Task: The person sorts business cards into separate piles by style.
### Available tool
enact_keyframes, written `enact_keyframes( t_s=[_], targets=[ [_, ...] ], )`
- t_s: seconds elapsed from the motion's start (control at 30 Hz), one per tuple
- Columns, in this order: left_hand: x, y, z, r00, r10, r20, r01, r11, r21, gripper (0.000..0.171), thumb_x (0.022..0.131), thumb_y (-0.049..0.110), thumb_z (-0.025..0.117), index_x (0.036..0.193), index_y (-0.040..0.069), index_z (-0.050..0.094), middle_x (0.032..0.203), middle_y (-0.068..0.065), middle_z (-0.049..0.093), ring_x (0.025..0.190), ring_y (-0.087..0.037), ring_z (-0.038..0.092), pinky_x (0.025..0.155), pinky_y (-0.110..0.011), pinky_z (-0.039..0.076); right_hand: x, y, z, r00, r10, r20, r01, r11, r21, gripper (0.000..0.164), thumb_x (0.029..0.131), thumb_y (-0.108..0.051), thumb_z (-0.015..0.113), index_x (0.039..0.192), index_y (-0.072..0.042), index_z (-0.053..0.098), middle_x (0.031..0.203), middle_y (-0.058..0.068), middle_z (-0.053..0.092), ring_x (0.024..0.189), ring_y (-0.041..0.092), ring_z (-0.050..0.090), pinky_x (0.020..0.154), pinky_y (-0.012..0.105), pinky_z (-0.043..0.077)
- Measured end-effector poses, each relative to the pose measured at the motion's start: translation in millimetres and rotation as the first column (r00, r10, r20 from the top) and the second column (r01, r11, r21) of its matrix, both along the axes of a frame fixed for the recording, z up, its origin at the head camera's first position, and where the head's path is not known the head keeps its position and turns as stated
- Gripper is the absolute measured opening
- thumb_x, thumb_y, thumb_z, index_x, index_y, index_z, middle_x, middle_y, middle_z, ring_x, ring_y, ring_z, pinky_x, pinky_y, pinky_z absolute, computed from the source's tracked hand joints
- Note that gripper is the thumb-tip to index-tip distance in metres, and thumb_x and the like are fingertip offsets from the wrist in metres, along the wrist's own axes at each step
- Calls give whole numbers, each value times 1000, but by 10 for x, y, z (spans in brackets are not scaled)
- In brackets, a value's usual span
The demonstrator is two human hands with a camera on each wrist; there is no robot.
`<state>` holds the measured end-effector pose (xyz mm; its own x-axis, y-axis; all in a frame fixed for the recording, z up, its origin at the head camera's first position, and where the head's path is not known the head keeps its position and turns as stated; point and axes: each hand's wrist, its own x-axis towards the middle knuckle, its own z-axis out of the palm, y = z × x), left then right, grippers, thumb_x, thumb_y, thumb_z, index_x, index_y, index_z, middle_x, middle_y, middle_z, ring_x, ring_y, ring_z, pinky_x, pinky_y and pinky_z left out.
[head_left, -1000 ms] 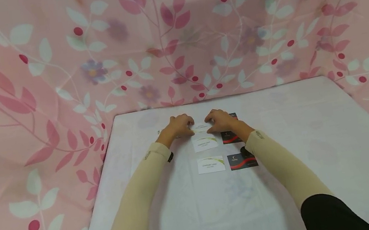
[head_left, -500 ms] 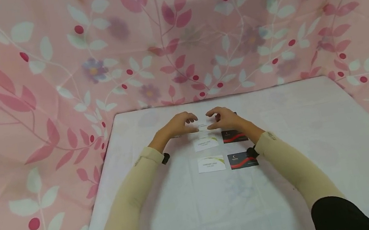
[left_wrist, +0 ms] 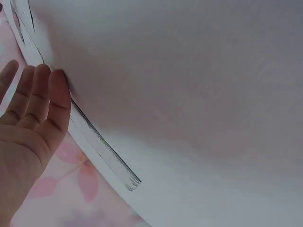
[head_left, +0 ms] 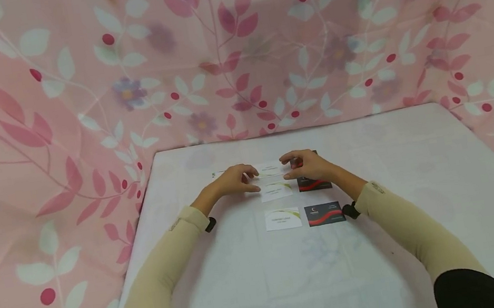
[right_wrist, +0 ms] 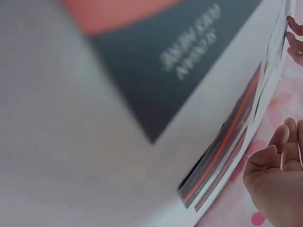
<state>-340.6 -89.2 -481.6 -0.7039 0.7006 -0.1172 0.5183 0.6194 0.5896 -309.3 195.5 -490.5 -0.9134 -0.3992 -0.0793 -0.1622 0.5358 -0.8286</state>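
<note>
My left hand (head_left: 234, 180) hovers left of the farthest white business card (head_left: 270, 168), fingers loosely bent and holding nothing. Thumb and fingertips are close to that card and to the middle white card (head_left: 276, 191). On the cards' other side is my right hand (head_left: 310, 165), fingers loosely bent with nothing between them. It partly covers the farthest dark card (head_left: 313, 154) and sits above the middle dark card (head_left: 314, 183). In the right wrist view, two dark cards with red stripes (right_wrist: 222, 146) lie beyond a large, near dark card (right_wrist: 156, 109).
Nearer me lie a white card (head_left: 283, 219) and a dark card (head_left: 325, 213), side by side. Another card (head_left: 218, 173) shows partly behind my left hand. A white cloth covers the table (head_left: 266, 284); a pink floral curtain (head_left: 222, 51) stands behind it.
Both hands first draw apart from the farthest white card. They have then come slightly nearer me, with the forearms spread wider. The cards look unmoved.
</note>
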Motion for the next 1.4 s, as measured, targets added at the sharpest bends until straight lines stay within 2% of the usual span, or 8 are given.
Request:
enact_keyframes(
  t_s=[0.17, 0.47, 0.73, 0.93, 1.13, 1.27, 1.4],
  targets=[
    [48, 35, -11, 999, -18, -44, 17, 1000, -17, 53, 82, 33, 81, 125, 7, 62, 115, -11, 64, 91, -20, 61, 86, -33, 50, 56, -21, -23, 1000, 15, 8, -16, 997, 74, 58, 83, -26, 81, 135, -12, 60, 132, 7, 62, 109, 25, 53, 90, 38, 45],
    [104, 118, -82, 998, -57, -20, 56, 998, -24, 56, 81, 31, 83, 127, 9, 61, 115, -10, 64, 89, -19, 60, 82, -29, 49, 153, -162, -19, 996, 82, 24, -85, 977, 197, 57, 78, -22, 85, 128, -7, 63, 119, 10, 64, 83, 17, 56, 72, 28, 47],
    [141, 115, -144, 998, -50, -27, 49, 998, -33, 62, 79, 32, 84, 131, 14, 55, 115, -11, 56, 92, -18, 54, 85, -30, 45, 179, -274, -50, 995, 68, -76, -41, 950, 309, 59, 74, -22, 87, 125, -7, 64, 117, 10, 60, 83, 18, 54, 72, 27, 44],
    [182, 109, -115, 998, -55, -24, 53, 996, -65, 65, 80, 25, 84, 134, 11, 52, 115, -10, 57, 95, -19, 52, 88, -33, 44, 178, -308, -71, 992, 88, -91, -53, 942, 333, 59, 75, -21, 87, 126, -8, 62, 113, 8, 60, 87, 19, 53, 76, 29, 44],
    [200, 137, -116, 992, -108, -64, 101, 990, -100, 58, 81, 23, 82, 131, 5, 59, 114, -9, 58, 94, -18, 51, 85, -30, 44, 189, -315, -60, 990, 119, -81, -84, 937, 339, 56, 74, -20, 87, 122, -3, 64, 108, 10, 58, 89, 20, 51, 79, 29, 44],
    [209, 142, -121, 993, -104, -59, 97, 989, -112, 54, 81, 24, 82, 127, 5, 62, 113, -8, 58, 93, -17, 52, 85, -29, 45, 199, -321, -55, 991, 119, -67, -90, 936, 341, 52, 73, -21, 88, 116, -3, 66, 105, 11, 56, 90, 20, 49, 79, 30, 43],
    [218, 128, -135, 992, -103, -74, 95, 990, -106, 55, 81, 23, 82, 130, 8, 61, 114, -9, 56, 92, -16, 52, 83, -28, 45, 211, -326, -46, 992, 107, -61, -81, 941, 328, 52, 73, -21, 88, 114, -4, 62, 105, 12, 56, 90, 21, 50, 79, 31, 43]
  ],
)
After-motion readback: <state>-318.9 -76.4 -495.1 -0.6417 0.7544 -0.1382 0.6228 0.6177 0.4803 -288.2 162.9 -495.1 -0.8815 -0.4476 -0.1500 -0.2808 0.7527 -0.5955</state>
